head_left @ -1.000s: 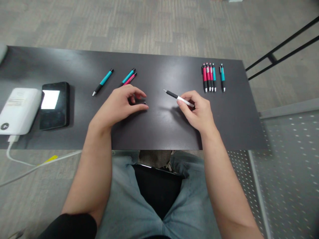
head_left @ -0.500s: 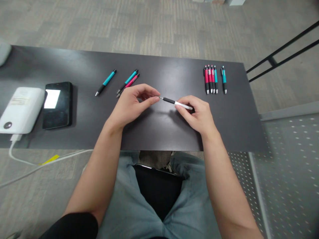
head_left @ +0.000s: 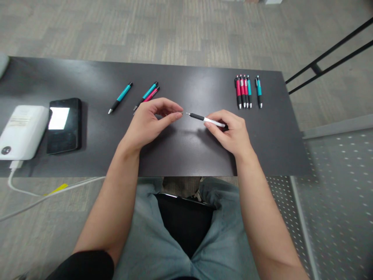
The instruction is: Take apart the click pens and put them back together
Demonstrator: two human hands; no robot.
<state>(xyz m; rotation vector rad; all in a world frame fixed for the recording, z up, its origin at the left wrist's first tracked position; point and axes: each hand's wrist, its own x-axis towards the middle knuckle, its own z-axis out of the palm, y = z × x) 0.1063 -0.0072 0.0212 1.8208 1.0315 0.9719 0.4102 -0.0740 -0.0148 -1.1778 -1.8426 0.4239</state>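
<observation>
My right hand [head_left: 230, 130] pinches a thin pen insert [head_left: 201, 118], white at the back with a black grip and a metal tip that points left. My left hand [head_left: 148, 122] hovers just left of that tip, thumb and forefinger pressed together on a tiny part I cannot make out. A small gap separates the fingertips from the tip. Behind my left hand lie a teal pen and a pink pen [head_left: 148, 93] side by side, with another teal pen [head_left: 120, 97] further left.
The black table [head_left: 186, 155] holds a row of several pink and teal pens [head_left: 246, 91] at the far right. A black phone [head_left: 61, 124] and a white power bank [head_left: 20, 132] with a white cable lie at the left. Black rails stand at the right.
My left hand rose from the table and met the insert's tip half a second ago; now it has drawn slightly left, leaving a small gap. My right hand barely moved.
</observation>
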